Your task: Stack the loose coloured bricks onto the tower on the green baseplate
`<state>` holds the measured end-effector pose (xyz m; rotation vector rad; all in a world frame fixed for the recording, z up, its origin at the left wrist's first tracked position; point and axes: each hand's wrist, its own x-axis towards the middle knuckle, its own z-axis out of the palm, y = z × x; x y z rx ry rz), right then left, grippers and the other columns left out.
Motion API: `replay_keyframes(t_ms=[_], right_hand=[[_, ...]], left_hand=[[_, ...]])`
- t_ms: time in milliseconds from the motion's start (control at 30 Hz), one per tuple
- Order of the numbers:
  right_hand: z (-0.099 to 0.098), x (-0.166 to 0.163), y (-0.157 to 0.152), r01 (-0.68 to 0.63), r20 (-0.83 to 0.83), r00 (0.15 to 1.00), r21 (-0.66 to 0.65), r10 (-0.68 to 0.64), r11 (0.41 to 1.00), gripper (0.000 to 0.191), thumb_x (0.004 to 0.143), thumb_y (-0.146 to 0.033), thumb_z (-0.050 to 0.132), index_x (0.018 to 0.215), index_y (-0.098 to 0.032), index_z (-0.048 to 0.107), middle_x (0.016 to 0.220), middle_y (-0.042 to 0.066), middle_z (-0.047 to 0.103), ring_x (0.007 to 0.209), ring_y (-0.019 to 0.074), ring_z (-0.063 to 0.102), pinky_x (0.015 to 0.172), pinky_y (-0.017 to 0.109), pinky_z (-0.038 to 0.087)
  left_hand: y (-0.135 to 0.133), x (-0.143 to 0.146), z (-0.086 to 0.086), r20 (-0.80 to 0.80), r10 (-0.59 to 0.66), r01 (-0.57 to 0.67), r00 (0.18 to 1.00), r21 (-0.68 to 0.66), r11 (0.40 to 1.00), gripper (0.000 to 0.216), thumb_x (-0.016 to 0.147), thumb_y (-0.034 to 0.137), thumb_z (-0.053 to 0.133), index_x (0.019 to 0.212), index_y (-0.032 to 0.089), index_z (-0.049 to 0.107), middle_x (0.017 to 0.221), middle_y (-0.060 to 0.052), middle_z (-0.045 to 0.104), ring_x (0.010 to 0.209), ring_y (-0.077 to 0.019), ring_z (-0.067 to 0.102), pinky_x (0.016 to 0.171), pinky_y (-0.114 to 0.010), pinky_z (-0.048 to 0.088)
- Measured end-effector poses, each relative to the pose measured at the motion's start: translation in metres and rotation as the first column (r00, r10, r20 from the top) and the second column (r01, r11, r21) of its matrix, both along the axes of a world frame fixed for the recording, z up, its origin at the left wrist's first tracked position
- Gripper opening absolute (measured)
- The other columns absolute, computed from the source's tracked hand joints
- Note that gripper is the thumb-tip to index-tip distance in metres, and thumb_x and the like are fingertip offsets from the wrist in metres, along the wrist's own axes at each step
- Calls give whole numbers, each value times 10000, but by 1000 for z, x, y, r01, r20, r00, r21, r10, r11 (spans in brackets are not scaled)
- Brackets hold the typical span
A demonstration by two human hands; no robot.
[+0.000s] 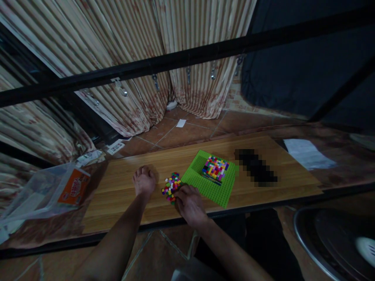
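Observation:
A green baseplate (213, 186) lies on the wooden table (123, 191), carrying a flat block of multicoloured small bricks (215, 168) near its far side. A loose pile of small coloured bricks (171, 185) sits just left of the plate. My right hand (190, 203) rests at the near edge of that pile, fingers curled down onto the bricks. My left hand (144, 181) lies on the table left of the pile, fingers curled under in a loose fist, apart from the bricks.
A blurred dark object (256, 168) lies right of the baseplate. A clear plastic bag with an orange label (55, 191) sits off the table's left end. White paper (307, 154) lies at far right. A round metal object (336, 242) is at lower right.

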<state>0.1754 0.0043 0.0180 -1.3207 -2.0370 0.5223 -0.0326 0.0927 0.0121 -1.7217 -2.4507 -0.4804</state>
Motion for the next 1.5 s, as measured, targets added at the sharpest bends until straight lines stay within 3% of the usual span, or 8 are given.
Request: replay_keyframes(t_ms=[267, 567, 733, 933, 1067, 1300, 1400, 1500], right_hand=[[-2, 12, 0, 46, -34, 998, -8, -46, 999, 163, 874, -114, 578, 933, -207, 699, 958, 53, 672, 940, 211, 565, 874, 336, 414], [1, 8, 4, 43, 55, 998, -29, -42, 999, 130, 893, -181, 569, 881, -215, 695, 930, 59, 658, 919, 227, 557, 850, 355, 424], [1, 14, -1, 57, -121, 991, -31, -60, 998, 156, 883, -131, 527, 915, -199, 664, 917, 66, 670, 916, 226, 587, 847, 353, 454], [15, 43, -9, 169, -441, 873, -127, -209, 977, 164, 887, -205, 514, 964, -224, 657, 910, 40, 682, 822, 184, 643, 731, 289, 495], [21, 73, -7, 296, -528, 777, -174, -342, 939, 140, 854, -289, 572, 892, -223, 689, 868, 32, 686, 797, 192, 646, 723, 298, 497], [15, 119, 8, 465, -625, 587, -259, -513, 847, 214, 781, -380, 650, 871, -198, 714, 893, 65, 736, 836, 220, 682, 789, 353, 538], [14, 128, 17, 526, -600, 578, -243, -553, 815, 236, 770, -406, 647, 846, -193, 712, 856, 74, 745, 798, 229, 690, 762, 364, 549], [15, 132, 26, 556, -544, 631, -179, -553, 811, 241, 780, -402, 627, 855, -191, 714, 866, 84, 748, 793, 236, 695, 766, 377, 552]], left_hand=[[-1, 3, 4, 0, -7, 7, 1000, -3, 1000, 396, 909, 295, 385, 1209, 146, 597, 1252, -146, 604, 1176, -288, 509, 997, -429, 385], [0, 2, 3, -3, 4, -4, 1000, -9, 1000, 423, 913, 313, 376, 1243, 143, 581, 1293, -144, 586, 1195, -295, 495, 1017, -432, 373], [0, 1, 3, -10, -7, 7, 1000, 5, 1000, 424, 913, 301, 368, 1245, 144, 580, 1283, -143, 592, 1181, -286, 503, 1019, -432, 370], [-1, 0, 5, -15, -15, 15, 1000, -11, 1000, 431, 915, 318, 369, 1253, 142, 570, 1289, -151, 584, 1187, -295, 498, 1007, -443, 378], [-2, 1, 7, -17, -15, 14, 1000, -26, 1000, 426, 920, 328, 359, 1232, 144, 582, 1275, -154, 590, 1192, -297, 496, 1007, -443, 386], [-1, 3, 12, 0, -8, 8, 1000, -51, 999, 434, 921, 327, 353, 1240, 136, 577, 1292, -165, 578, 1195, -312, 498, 999, -454, 397], [-1, 1, 11, -11, -15, 14, 1000, -44, 999, 438, 923, 327, 351, 1242, 132, 577, 1283, -170, 582, 1197, -313, 498, 1002, -457, 396], [-1, 0, 9, -18, -26, 25, 1000, -47, 999, 446, 923, 329, 350, 1255, 127, 569, 1298, -168, 576, 1193, -309, 500, 1006, -453, 394]])
